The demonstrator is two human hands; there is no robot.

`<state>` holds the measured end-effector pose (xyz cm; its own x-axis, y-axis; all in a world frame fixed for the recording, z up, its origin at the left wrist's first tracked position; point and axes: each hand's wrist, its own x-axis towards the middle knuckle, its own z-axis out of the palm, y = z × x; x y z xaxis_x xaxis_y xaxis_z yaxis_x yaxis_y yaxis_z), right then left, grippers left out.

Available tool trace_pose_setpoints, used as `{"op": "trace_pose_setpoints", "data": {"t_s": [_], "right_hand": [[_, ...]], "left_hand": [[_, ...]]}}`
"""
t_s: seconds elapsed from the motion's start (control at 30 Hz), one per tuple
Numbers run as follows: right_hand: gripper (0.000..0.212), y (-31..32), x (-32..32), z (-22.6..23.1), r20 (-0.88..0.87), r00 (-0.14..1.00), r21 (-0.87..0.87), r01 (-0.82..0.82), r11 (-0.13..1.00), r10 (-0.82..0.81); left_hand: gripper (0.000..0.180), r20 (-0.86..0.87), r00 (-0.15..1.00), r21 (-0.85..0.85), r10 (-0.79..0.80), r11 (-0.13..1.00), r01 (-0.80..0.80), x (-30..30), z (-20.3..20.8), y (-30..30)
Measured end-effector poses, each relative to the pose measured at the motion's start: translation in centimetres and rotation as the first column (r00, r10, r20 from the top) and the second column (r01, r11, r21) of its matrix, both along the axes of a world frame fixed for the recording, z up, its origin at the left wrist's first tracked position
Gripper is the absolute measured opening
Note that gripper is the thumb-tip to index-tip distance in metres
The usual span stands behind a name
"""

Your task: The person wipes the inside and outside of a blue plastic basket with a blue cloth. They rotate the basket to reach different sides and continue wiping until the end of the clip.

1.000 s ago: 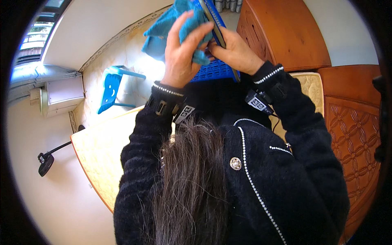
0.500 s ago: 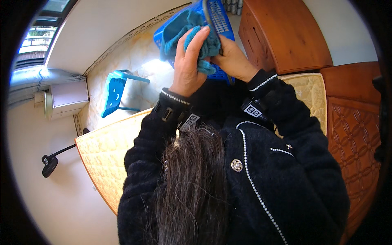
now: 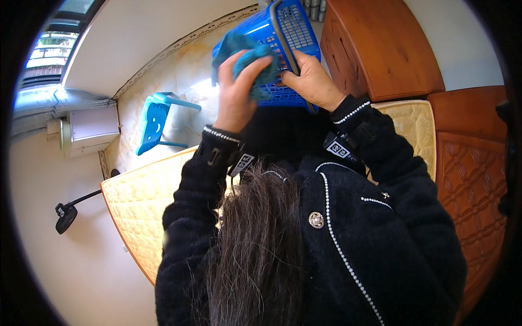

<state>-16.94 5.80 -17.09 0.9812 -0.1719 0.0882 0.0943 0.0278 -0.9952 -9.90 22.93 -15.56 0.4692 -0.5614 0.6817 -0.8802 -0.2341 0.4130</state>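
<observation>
so, left hand [image 3: 236, 100] curled around teal cloth [image 3: 231, 45], right hand [image 3: 316, 82] clamped on blue basket [image 3: 300, 28].

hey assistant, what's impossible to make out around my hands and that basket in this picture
- Left hand, head view: palm hidden by its own back; fingers blurred.
- Teal cloth, head view: weave lost to blur, partly covered by the left hand.
- Blue basket, head view: cut off at the top edge; partly behind the cloth.
- Right hand, head view: fingers partly hidden by the gray handle.
</observation>
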Motion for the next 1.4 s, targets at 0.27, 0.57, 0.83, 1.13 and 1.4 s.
{"op": "trace_pose_setpoints", "data": {"t_s": [0.27, 0.57, 0.83, 1.13, 1.4], "right_hand": [[0.027, -1.4, -0.5, 0.3, 0.066, 0.99, 0.025, 0.122, 0.992, -0.123], [0.032, -0.3, -0.2, -0.2, -0.014, 0.999, 0.104, 0.037, 0.994, -0.036], [0.039, -1.7, -0.3, -0.3, 0.048, 0.993, 0.187, 0.099, 0.977, -0.11], [0.042, -1.8, 0.1, -0.3, 0.026, 0.999, 0.21, 0.039, 0.977, -0.046], [0.039, -2.7, 0.0, -0.4, 0.073, 0.994, 0.23, 0.067, 0.971, -0.086]], "left_hand": [[0.05, 0.057, 0.998, 0.084, -0.003, 0.996, -0.002, 0.8, -2.0, -0.5], [0.054, -0.029, 0.995, 0.018, 0.099, 0.995, -0.098, -0.7, -1.0, -0.3], [0.04, 0.054, 0.989, 0.168, -0.135, 0.978, 0.125, -1.3, -2.5, -0.8], [0.044, -0.047, 0.998, 0.068, 0.043, 0.997, -0.04, 0.4, -0.8, 0.6], [0.041, -0.001, 0.996, -0.002, -0.085, 0.996, 0.085, -1.5, -2.2, -3.4]]}}
